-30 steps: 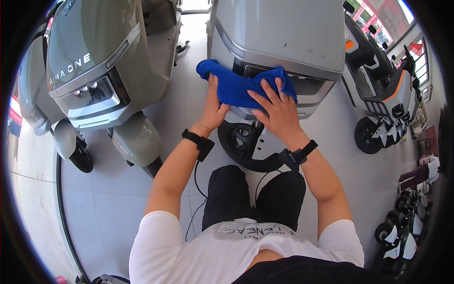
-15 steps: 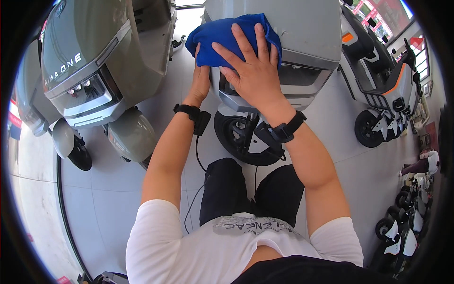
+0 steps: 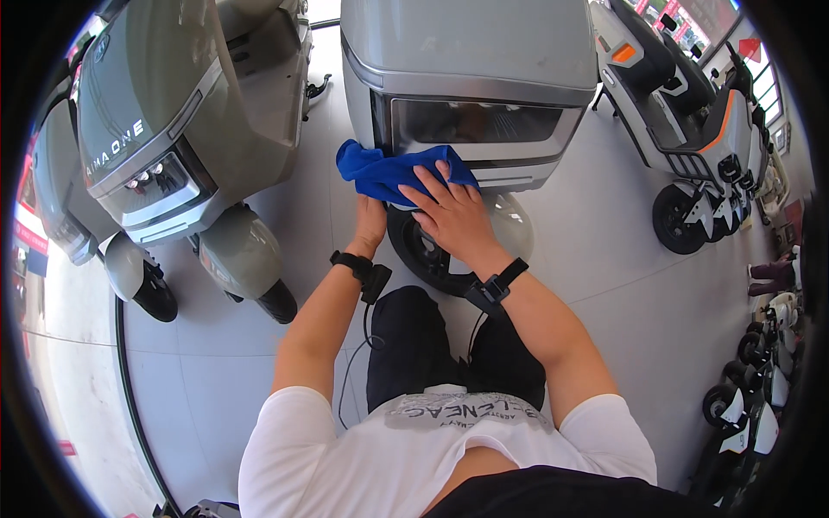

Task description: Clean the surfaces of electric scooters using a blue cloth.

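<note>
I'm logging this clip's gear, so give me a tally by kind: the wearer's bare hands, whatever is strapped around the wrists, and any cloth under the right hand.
Bare hands, left hand and right hand: 2
Black wrist straps: 2
Blue fabric cloth: 1
Total: 5

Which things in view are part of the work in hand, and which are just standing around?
In use:
- blue cloth
- left hand, right hand, both at the cloth
- silver-grey scooter ahead

Just around:
- olive-grey scooter, left
- orange-trimmed scooter, right
</note>
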Action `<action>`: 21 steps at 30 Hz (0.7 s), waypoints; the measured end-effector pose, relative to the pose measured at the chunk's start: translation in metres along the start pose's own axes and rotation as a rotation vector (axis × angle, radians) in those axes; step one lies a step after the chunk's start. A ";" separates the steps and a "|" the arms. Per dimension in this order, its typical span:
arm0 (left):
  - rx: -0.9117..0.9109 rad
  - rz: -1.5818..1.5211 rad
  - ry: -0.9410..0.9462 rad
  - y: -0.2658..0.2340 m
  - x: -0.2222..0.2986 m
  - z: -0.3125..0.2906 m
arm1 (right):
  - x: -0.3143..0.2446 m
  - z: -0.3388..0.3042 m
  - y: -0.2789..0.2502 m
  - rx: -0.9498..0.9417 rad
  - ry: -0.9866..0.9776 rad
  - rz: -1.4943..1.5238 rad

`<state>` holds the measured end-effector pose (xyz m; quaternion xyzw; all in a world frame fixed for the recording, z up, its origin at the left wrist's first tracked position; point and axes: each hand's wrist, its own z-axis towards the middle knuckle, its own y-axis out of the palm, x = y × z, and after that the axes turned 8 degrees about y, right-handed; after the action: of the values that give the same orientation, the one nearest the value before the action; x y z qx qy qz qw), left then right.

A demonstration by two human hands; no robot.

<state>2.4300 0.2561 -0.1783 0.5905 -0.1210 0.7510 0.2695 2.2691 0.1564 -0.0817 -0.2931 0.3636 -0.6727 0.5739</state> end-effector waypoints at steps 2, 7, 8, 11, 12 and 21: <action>-0.081 0.110 0.126 -0.001 -0.006 -0.017 | 0.014 -0.013 -0.003 -0.030 0.038 0.016; -0.196 0.471 0.660 0.025 0.058 -0.023 | 0.075 -0.027 -0.019 0.026 0.124 -0.066; -0.203 0.473 0.654 0.026 0.070 -0.017 | 0.088 -0.025 -0.021 0.078 0.123 -0.089; -0.190 0.857 0.927 0.039 0.112 0.005 | 0.121 -0.015 -0.031 0.191 0.152 -0.125; -0.152 0.997 1.017 0.044 0.121 0.013 | 0.128 -0.009 -0.034 0.256 0.171 -0.130; -0.130 1.122 1.100 0.072 0.123 0.016 | 0.129 -0.002 -0.026 0.401 0.269 0.127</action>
<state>2.3843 0.2205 -0.0470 -0.0321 -0.2939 0.9506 -0.0944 2.2311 0.0312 -0.0638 -0.0578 0.3135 -0.7269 0.6083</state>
